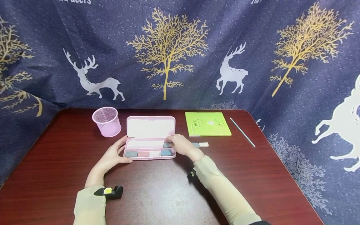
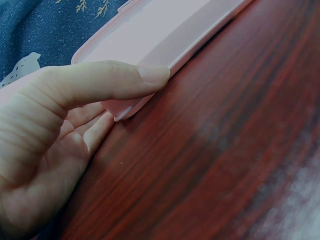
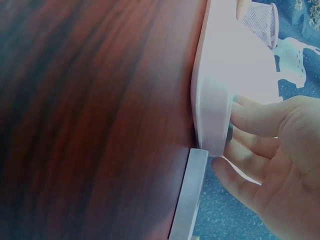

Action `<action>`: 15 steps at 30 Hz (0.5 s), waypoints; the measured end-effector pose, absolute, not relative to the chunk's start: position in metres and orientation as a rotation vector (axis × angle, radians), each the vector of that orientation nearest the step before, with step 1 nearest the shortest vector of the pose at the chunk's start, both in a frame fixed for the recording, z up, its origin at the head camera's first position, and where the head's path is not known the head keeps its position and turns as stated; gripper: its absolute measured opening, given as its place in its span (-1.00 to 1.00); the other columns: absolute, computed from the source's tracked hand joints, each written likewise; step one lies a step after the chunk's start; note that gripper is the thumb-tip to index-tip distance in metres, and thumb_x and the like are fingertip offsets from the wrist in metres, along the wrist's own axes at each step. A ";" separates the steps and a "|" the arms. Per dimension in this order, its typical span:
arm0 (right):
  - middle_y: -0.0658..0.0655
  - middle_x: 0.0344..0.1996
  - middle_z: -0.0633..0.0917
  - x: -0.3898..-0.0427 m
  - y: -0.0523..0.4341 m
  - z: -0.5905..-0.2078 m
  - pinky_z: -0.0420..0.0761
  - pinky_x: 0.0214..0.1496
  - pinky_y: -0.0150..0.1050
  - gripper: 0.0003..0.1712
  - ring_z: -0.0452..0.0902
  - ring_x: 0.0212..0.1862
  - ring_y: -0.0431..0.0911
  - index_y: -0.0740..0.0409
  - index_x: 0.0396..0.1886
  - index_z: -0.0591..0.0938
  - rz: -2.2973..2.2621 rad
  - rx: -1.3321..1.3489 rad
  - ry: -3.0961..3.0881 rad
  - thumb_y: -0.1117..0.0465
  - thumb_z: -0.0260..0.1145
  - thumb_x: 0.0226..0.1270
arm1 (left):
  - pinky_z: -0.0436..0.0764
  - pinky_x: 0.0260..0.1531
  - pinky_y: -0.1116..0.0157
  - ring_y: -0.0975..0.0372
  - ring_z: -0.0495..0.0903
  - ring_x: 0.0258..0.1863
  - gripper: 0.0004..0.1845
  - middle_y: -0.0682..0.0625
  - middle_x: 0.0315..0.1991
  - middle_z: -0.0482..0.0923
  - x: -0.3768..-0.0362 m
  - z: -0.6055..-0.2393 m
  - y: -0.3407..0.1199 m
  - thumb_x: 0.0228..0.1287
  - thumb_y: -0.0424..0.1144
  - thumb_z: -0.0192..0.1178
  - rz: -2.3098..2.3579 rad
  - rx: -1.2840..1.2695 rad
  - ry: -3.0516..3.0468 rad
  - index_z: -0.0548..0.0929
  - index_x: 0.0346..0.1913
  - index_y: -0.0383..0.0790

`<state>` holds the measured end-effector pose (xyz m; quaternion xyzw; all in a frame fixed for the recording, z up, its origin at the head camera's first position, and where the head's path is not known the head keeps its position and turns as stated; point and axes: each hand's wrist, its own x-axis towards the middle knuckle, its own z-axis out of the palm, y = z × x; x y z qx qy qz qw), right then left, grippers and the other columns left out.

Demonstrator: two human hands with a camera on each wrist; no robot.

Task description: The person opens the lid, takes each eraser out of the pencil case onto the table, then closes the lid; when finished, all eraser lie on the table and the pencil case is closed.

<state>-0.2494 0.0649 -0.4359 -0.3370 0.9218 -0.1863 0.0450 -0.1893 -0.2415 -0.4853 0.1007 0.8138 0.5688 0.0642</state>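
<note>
An open pink pencil case [image 1: 150,158] lies on the table, its lid [image 1: 151,127] tipped back. In its front compartment sit a grey-green eraser [image 1: 131,154], a pink eraser [image 1: 143,154], a white eraser [image 1: 154,153] and a blue eraser [image 1: 166,152]. My left hand [image 1: 113,155] holds the case's left end, thumb along the front edge and fingers round the side. Over the right end of the back compartment, my right hand [image 1: 181,144] pinches a grey-blue eraser [image 1: 166,145], partly covered by the fingers. The right wrist view shows these fingers reaching over the case wall [image 3: 212,120].
Right of the case lie another blue-grey eraser [image 1: 195,145] and a white one [image 1: 203,144], end to end. A pink mesh pen holder [image 1: 110,126] stands at the back left. At the back right are a green book [image 1: 208,124] and a thin pencil-like stick [image 1: 242,132].
</note>
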 end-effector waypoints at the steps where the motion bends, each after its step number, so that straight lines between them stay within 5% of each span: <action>1: 0.10 -0.18 0.75 -0.249 0.065 -0.436 0.67 0.04 -0.16 -0.79 0.67 -0.10 -0.05 0.17 -0.08 0.70 -0.570 -1.027 2.813 0.39 0.26 0.33 | 0.34 0.18 0.72 -0.27 0.08 0.46 0.19 -0.43 0.50 -0.02 -0.189 -0.485 -0.241 -0.11 -0.44 0.51 1.721 0.302 2.454 -0.08 0.51 -0.46; 15: 0.12 -0.16 0.75 -0.249 0.064 -0.435 0.66 0.08 -0.15 -0.78 0.67 -0.07 -0.03 0.20 -0.06 0.70 -0.556 -1.042 2.803 0.38 0.25 0.34 | 0.32 0.12 0.77 -0.27 0.07 0.46 0.20 -0.42 0.50 -0.04 -0.190 -0.486 -0.242 -0.12 -0.44 0.51 1.714 0.290 2.449 -0.09 0.51 -0.45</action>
